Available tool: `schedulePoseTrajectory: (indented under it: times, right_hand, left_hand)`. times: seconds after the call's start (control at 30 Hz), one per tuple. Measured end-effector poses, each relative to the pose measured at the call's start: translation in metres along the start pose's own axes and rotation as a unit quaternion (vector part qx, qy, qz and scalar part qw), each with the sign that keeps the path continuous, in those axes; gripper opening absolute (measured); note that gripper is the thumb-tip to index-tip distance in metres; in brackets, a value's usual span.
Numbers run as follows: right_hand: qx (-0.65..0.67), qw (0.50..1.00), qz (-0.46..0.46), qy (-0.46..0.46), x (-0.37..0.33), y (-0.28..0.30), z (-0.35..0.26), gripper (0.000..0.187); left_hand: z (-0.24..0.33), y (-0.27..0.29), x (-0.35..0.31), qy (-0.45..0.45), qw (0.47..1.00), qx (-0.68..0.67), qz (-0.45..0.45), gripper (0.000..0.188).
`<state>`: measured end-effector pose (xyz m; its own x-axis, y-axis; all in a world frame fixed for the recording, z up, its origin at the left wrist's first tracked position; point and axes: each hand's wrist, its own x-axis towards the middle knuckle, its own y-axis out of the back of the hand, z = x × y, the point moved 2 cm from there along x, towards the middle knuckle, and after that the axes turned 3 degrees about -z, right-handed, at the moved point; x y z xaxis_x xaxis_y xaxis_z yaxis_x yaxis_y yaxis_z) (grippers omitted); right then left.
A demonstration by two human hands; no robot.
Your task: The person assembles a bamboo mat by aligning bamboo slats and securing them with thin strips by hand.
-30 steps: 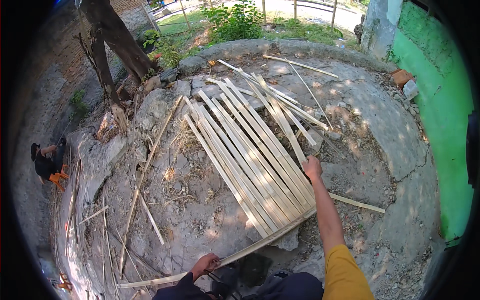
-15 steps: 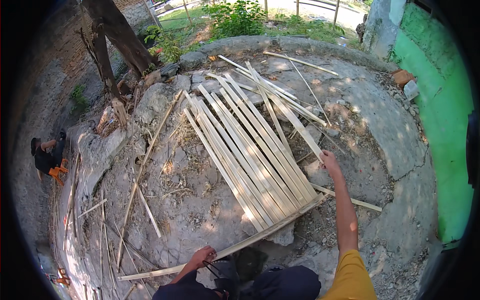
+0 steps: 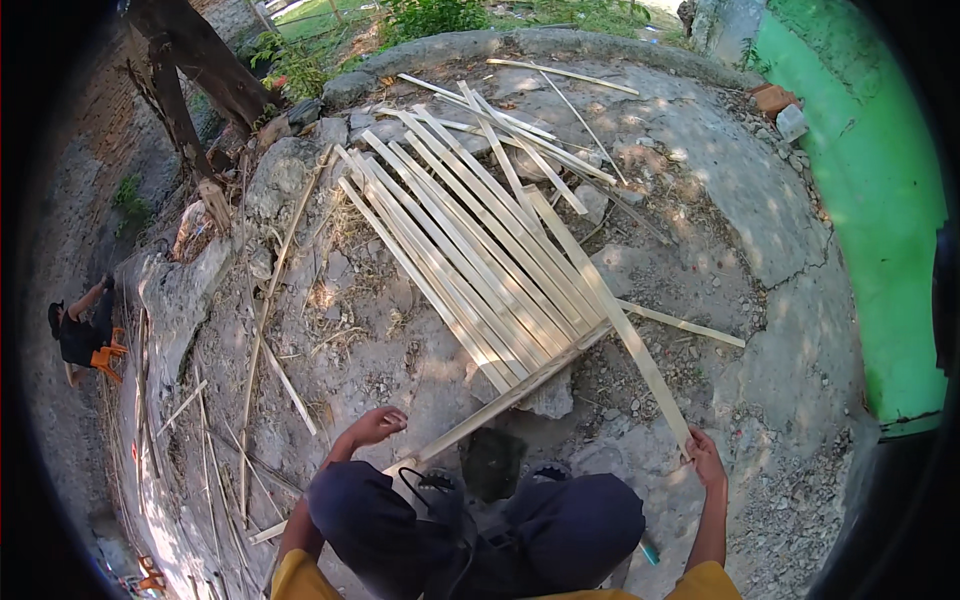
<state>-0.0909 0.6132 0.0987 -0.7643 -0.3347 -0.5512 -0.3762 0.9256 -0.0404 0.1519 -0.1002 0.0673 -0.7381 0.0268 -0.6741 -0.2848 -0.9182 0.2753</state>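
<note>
My right hand grips the near end of a bamboo slat, which slants away to the upper left, its far part over the right side of the laid slats. Several pale bamboo slats lie side by side on the ground before me. Their near ends meet a crosswise bamboo strip, which runs down left behind my knee. My left hand hovers just above that strip, fingers loosely curled and apart, with nothing visible in it.
More loose slats lie crossed beyond the row. Long thin strips are scattered at left, near broken concrete and a tree trunk. A green wall bounds the right. A person sits on an orange chair far left.
My right hand has drawn its slat nearer, off the far pile, down to the right. My left hand has let go of the crosswise strip and risen. The view has shifted.
</note>
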Motion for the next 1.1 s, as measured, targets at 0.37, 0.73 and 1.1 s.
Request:
schedulePoseTrajectory:
  times: [0.37,0.73,1.1]
  right_hand:
    - [0.115,0.981,-0.155,0.001,-0.003,-0.266,0.057,0.046]
    - [0.104,0.992,-0.068,-0.013,0.07,-0.369,0.065,0.037]
    - [0.122,0.99,-0.005,-0.076,0.064,-0.364,0.065,0.031]
  left_hand:
    - [0.181,0.122,0.033,0.113,0.983,0.057,-0.131,0.089]
    - [0.078,-0.015,0.16,0.001,0.882,-0.443,0.162,0.061]
    - [0.058,0.007,0.189,-0.081,0.872,-0.421,0.237,0.031]
